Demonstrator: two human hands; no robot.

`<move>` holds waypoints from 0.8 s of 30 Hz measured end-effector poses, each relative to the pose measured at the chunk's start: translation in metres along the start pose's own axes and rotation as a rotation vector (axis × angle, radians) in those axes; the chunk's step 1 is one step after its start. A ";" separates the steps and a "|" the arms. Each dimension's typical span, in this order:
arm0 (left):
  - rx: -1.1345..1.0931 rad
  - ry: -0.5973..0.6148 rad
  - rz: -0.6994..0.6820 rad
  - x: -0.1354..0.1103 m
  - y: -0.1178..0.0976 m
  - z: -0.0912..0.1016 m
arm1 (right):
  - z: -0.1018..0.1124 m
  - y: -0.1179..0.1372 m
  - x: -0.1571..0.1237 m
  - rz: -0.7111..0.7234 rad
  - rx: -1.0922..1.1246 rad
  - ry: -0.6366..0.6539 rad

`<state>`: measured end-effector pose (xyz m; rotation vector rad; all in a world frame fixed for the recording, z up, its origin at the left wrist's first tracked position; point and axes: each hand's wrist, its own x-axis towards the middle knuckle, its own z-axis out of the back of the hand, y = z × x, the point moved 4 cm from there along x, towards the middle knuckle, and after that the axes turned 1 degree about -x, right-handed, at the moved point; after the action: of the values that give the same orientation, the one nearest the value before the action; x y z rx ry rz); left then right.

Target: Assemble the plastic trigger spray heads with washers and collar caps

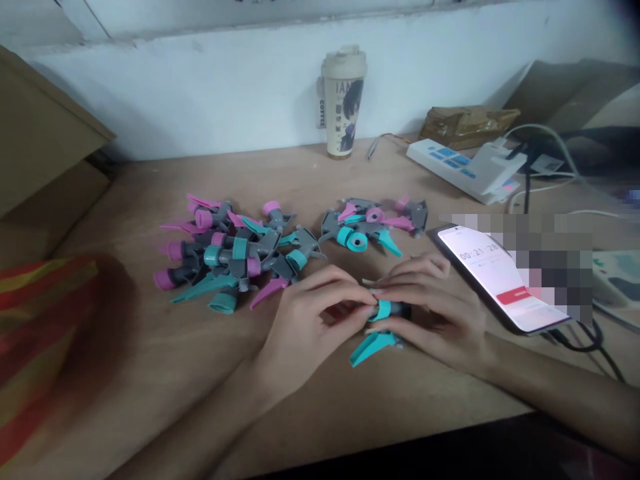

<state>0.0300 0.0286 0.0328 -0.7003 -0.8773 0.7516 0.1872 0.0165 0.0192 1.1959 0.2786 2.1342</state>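
Note:
Between my two hands, low over the front of the table, is a grey spray trigger head with a teal collar and teal lever (373, 348). My right hand (435, 303) is closed around its grey body, hiding most of it. The thumb and fingers of my left hand (320, 313) pinch at the open end of the teal collar (383, 309); whether a small part is between those fingertips is hidden. Left of my hands lies a heap of similar trigger heads (235, 250) in pink, teal and grey. A smaller group of trigger heads (373, 223) lies just beyond my hands.
A phone (505, 280) showing a timer lies to the right, with a cable. Behind it are a white power strip (460, 170) and a taped brown package (467, 125). A coffee cup (344, 103) stands by the wall. Cardboard (45, 133) and a red-yellow bag (45, 347) are left.

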 end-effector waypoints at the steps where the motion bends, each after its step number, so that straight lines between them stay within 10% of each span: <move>1: 0.008 0.008 0.012 0.001 0.002 0.001 | 0.000 0.000 0.000 0.000 0.001 0.002; 10: -0.043 0.185 0.158 0.007 0.015 0.006 | 0.000 0.000 0.001 -0.008 -0.013 -0.004; 24: -0.172 0.145 0.386 0.005 0.022 -0.005 | -0.003 -0.005 -0.001 -0.032 0.053 -0.038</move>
<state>0.0307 0.0436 0.0152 -1.0829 -0.6856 0.9606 0.1875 0.0196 0.0148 1.2525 0.3377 2.0867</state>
